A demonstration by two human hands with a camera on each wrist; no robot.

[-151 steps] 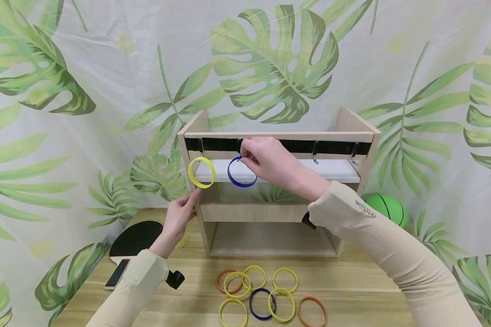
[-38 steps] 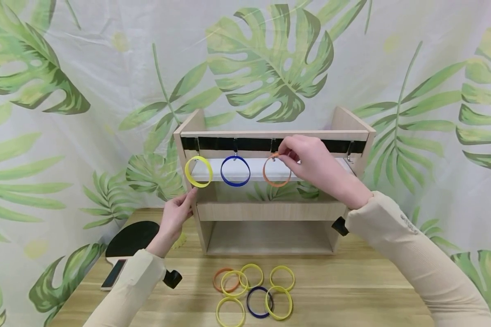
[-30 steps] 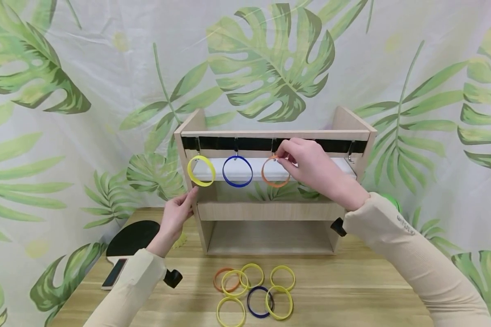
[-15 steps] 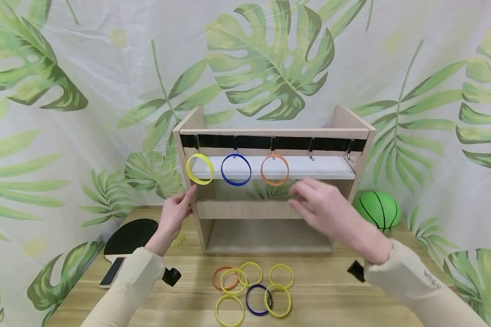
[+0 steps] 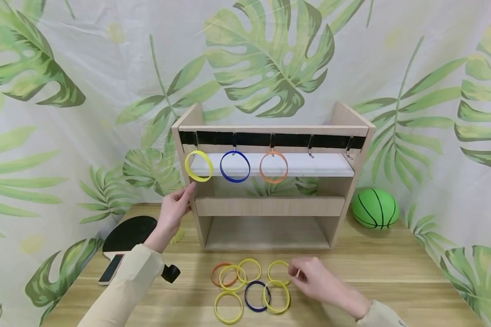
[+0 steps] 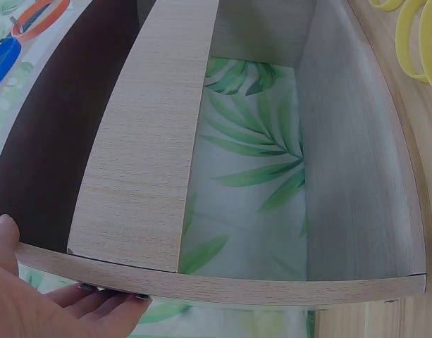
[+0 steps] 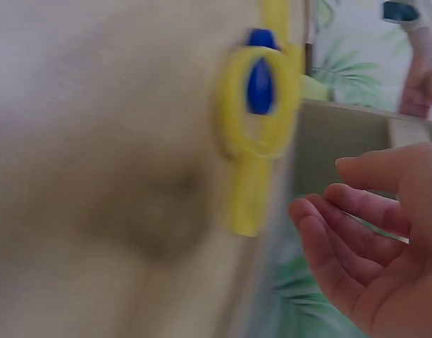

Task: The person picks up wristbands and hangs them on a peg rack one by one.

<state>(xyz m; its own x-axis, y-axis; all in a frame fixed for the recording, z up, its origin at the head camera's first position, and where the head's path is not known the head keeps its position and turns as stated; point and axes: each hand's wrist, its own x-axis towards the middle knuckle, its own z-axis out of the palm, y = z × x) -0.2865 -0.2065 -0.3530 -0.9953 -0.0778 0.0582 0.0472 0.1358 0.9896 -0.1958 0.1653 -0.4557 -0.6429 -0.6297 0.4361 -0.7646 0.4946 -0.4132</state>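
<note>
My left hand (image 5: pixel 172 213) grips the left side panel of a small wooden shelf (image 5: pixel 270 206), thumb in front and fingers behind in the left wrist view. My right hand (image 5: pixel 315 279), fingers loosely bent and holding nothing, hovers beside a yellow ring (image 5: pixel 279 272) on the table (image 5: pixel 352 263). From hooks on the shelf's black strip (image 5: pixel 290 139) hang a yellow ring (image 5: pixel 199 166), a blue ring (image 5: pixel 235 166) and an orange ring (image 5: pixel 273 167). Other rings lie on the table: several yellow, a dark blue ring (image 5: pixel 251 309) and an orange ring (image 5: pixel 214 274).
Two hooks (image 5: pixel 311 147) at the strip's right carry no ring. A green ball (image 5: pixel 375 208) sits right of the shelf. At the left lie a black paddle (image 5: pixel 127 234) and a phone-like object (image 5: pixel 111 269). A leaf-print cloth (image 5: pixel 106 113) hangs behind.
My right hand let go of the orange ring, which now hangs on the third hook, and came down to the rings on the table. The left hand stayed on the shelf's side.
</note>
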